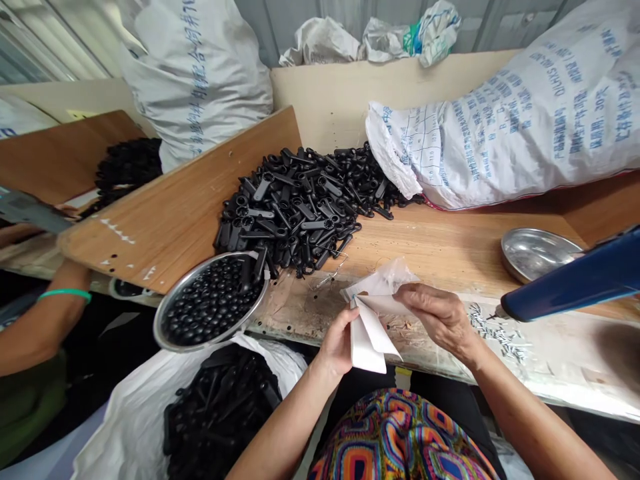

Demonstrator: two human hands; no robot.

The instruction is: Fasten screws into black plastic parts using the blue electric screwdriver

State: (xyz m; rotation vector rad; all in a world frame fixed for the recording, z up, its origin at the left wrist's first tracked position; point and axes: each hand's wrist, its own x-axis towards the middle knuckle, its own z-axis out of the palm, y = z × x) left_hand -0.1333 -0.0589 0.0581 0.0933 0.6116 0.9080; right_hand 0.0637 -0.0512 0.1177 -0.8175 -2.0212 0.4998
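A small bundle of white paper leaves [369,347], like a little notepad, is held above the bench's front edge. My left hand [338,341] grips its left side, thumb on top and fingers hidden behind. The leaves fan apart, some hanging down toward me. My right hand [440,315] is closed on one leaf, drawn out to the right between thumb and fingers. Behind the paper lies a crumpled piece of clear plastic [397,272]. Loose screws [500,337] are scattered just right of my right hand, under the tip of a blue power screwdriver [575,275].
A heap of black plastic handles [300,207] covers the bench's middle. Left of it stands a metal bowl [159,327] of black balls. A white sack [125,413] below holds black parts. A steel dish [540,240] and printed sack [525,127] lie right. Another person's arm [40,320] shows left.
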